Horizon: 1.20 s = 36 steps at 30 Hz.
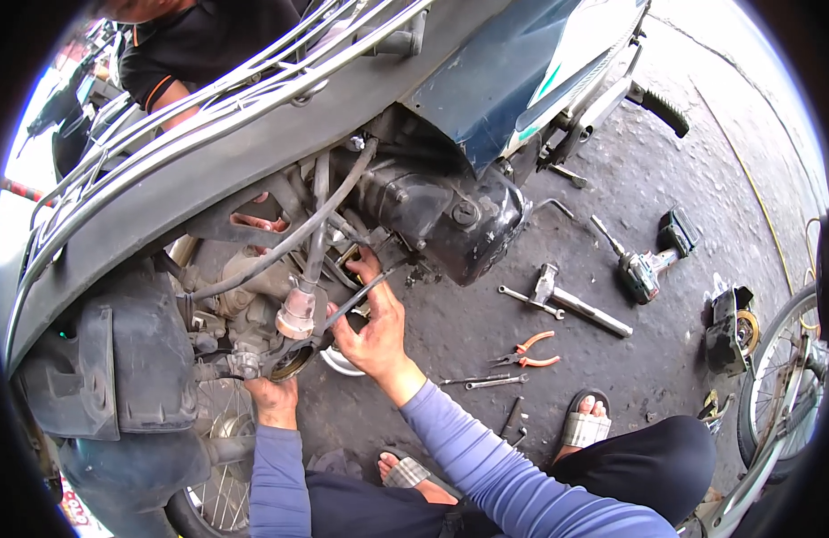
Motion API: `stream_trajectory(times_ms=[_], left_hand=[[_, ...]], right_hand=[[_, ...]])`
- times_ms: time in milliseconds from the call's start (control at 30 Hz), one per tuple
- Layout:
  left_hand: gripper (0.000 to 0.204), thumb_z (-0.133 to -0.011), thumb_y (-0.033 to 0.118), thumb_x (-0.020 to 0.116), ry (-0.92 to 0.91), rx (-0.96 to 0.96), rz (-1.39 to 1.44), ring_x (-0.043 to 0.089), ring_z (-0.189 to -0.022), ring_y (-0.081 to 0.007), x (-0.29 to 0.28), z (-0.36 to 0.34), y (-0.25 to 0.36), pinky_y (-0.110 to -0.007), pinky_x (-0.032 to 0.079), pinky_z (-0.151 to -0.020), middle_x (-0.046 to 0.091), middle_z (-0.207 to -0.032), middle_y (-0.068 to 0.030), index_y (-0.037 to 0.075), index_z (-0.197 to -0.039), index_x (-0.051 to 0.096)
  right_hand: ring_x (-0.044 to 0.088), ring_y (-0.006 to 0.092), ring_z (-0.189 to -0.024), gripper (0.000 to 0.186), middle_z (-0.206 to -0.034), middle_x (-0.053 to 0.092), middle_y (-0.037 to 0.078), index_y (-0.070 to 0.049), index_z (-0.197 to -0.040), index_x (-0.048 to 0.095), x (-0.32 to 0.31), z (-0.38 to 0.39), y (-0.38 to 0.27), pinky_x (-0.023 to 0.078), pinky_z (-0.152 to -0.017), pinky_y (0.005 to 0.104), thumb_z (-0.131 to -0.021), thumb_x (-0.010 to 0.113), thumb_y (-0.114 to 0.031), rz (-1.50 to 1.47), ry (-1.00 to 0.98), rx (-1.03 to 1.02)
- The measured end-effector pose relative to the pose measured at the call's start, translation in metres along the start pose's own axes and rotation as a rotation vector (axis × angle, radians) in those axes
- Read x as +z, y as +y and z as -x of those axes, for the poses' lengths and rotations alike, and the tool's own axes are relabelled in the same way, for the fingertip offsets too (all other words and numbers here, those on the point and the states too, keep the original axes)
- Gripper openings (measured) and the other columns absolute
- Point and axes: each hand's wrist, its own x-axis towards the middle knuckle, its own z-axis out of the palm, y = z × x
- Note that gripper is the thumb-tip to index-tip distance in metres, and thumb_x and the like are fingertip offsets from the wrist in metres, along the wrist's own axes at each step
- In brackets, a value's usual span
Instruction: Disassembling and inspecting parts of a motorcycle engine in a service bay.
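Note:
A motorbike's dark engine housing (450, 215) and frame fill the upper middle. My left hand (273, 400) is closed from below on a metal part with a round opening (293, 360); its fingertips are hidden. Just above that part, a copper-coloured cylinder (296, 314) sits at the end of a metal tube. My right hand (377, 332) is closed, its thumb and fingers bent about a thin dark rod (365, 293) that slants across it. The index fingertip reaches up among the engine parts. A grey hose (320, 220) curves over this area.
On the grey floor lie a hammer (580, 303), orange-handled pliers (527, 350), several wrenches and a cordless power tool (643, 269). A bicycle wheel (782, 377) stands at the right. Across the motorbike is a person in a black shirt (213, 40), whose fingers (258, 221) show through the frame.

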Motion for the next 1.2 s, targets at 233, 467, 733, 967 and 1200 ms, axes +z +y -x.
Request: stream_trajectory(times_ms=[233,467,733,967,1200], left_hand=[[0.049,-0.088,0.038,0.039,-0.082,-0.079,-0.063,0.054,-0.111,-0.0278,-0.004,-0.004,0.006,-0.043,0.043,-0.096,0.056,-0.119,-0.0116,0.003,-0.120,0.051],[0.043,-0.089,0.034,0.050,-0.304,-0.148,0.080,0.051,-0.113,-0.0237,0.004,-0.025,0.028,-0.039,0.039,-0.099,0.053,-0.123,-0.0076,0.008,-0.122,0.049],[0.042,-0.088,0.034,0.050,-0.504,-0.088,-0.030,0.052,-0.111,-0.0243,0.040,-0.105,-0.002,-0.039,0.040,-0.097,0.054,-0.121,-0.0078,0.008,-0.120,0.050],[0.041,-0.088,0.034,0.051,-0.593,-0.009,-0.093,0.052,-0.109,-0.0248,0.050,-0.142,-0.054,-0.039,0.040,-0.096,0.055,-0.119,-0.0080,0.008,-0.119,0.051],[0.039,-0.088,0.034,0.051,-0.609,0.074,-0.218,0.053,-0.107,-0.0252,0.041,-0.151,-0.071,-0.039,0.041,-0.094,0.056,-0.117,-0.0082,0.008,-0.117,0.052]], right_hand=[[0.043,0.0376,-0.124,0.051,-0.132,0.042,0.029,0.000,-0.114,0.049,-0.005,-0.001,0.003,0.036,-0.100,0.0371,-0.069,0.070,-0.009,-0.060,-0.064,0.075],[0.043,0.0384,-0.124,0.047,-0.130,0.043,0.030,0.001,-0.114,0.053,-0.001,-0.002,0.007,0.036,-0.099,0.0372,-0.072,0.069,-0.011,-0.044,-0.029,0.009],[0.038,0.0413,-0.126,0.052,-0.137,0.035,0.030,0.000,-0.119,0.050,-0.001,0.004,0.013,0.032,-0.103,0.0396,-0.072,0.070,-0.012,-0.013,-0.045,-0.075],[0.042,0.0409,-0.124,0.045,-0.133,0.041,0.030,0.001,-0.116,0.056,-0.002,0.005,0.013,0.035,-0.100,0.0384,-0.075,0.067,-0.013,-0.012,0.034,-0.103],[0.046,0.0393,-0.121,0.035,-0.132,0.043,0.028,0.002,-0.115,0.056,0.005,0.007,0.019,0.037,-0.099,0.0374,-0.081,0.050,-0.003,-0.028,0.058,-0.096]])
